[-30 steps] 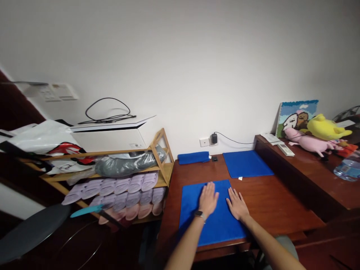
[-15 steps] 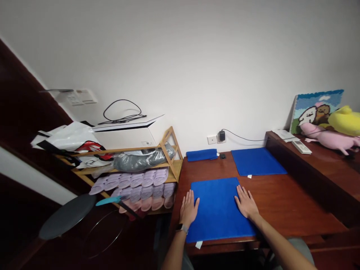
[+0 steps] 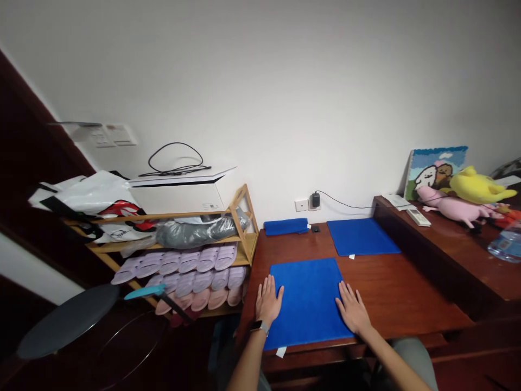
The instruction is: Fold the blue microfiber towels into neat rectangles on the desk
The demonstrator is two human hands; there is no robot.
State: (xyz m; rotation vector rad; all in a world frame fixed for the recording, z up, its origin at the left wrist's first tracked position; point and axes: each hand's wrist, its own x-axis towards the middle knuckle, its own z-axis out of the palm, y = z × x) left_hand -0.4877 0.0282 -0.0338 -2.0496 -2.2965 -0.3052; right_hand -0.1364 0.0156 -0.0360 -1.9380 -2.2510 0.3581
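A blue cloth (image 3: 307, 304) lies spread flat on the brown wooden desk (image 3: 391, 296), a white tag at its near left corner. My left hand (image 3: 268, 301) rests flat over its left edge, fingers stretched forward and a watch on the wrist. Across from it, my right hand (image 3: 353, 309) lies on the right edge with its fingers spread. Neither hand grips anything. Behind, a folded blue cloth (image 3: 286, 226) sits at the desk's back left, and another flat blue cloth (image 3: 362, 237) is at the back right.
Left of the desk stands a wooden rack (image 3: 248, 239) with purple and pink slippers (image 3: 189, 260) and a white box (image 3: 179, 196) on top. A raised brown surface (image 3: 456, 247) on the right holds a pink plush toy (image 3: 450, 207), a remote (image 3: 418, 218) and a plastic bottle (image 3: 504, 244).
The view has turned right, bringing the bottle into sight. My right hand has slid slightly toward me along the cloth's edge; my left hand stays at the left edge.
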